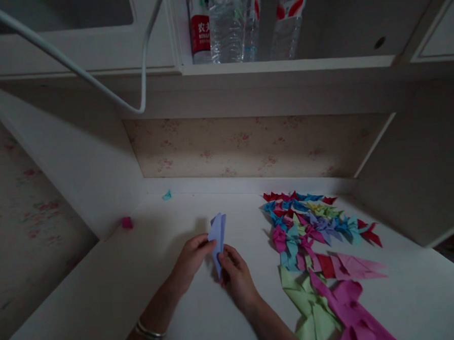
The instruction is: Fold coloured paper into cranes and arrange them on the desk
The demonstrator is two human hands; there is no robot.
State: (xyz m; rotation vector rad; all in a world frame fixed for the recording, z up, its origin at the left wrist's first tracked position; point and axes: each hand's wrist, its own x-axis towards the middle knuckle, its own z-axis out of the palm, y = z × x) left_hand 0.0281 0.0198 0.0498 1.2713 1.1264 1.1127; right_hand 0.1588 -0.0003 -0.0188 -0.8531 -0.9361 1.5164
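Both my hands hold a folded pale lilac-blue paper piece [217, 234] upright just above the white desk [181, 304]. My left hand [191, 260] pinches its left edge near the middle, and a bracelet circles that wrist. My right hand [236, 276] is closed on the lower end of the paper. The paper's pointed top sticks up past my fingers.
A heap of several folded coloured paper figures [310, 231] spreads over the desk to the right, with green and pink ones [333, 306] nearest me. A small pink scrap [127, 222] and a teal scrap [167, 195] lie at the back left. Water bottles [234, 22] stand on the shelf above.
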